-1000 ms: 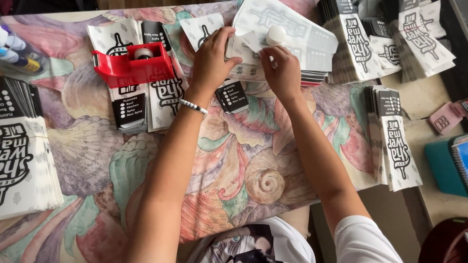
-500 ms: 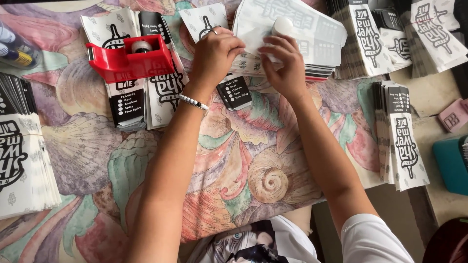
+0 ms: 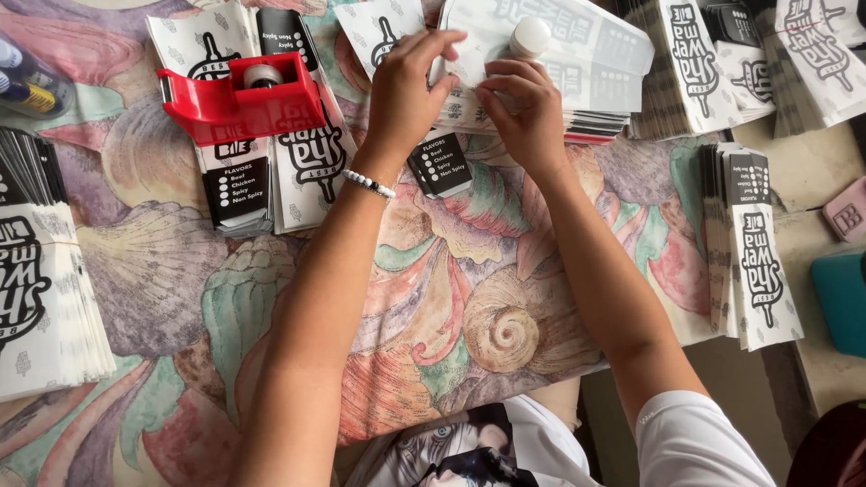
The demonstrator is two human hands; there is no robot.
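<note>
Both hands work the far flat sheet point(image 3: 577, 54): left hand point(image 3: 406, 86) pinching its edge, right hand point(image 3: 523, 108) gripping a white glue stick point(image 3: 529, 36), finished stacks point(image 3: 758, 252) piled right, more unfolded.

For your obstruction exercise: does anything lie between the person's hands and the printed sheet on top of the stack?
Nothing visible does. The left hand and right hand already rest on the printed sheet. A small white bottle stands just beyond the right hand's fingers, not between.

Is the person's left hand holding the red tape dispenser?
No, the left hand rests on a white printed paper sheet, while the red plastic tape dispenser sits apart, untouched.
</note>
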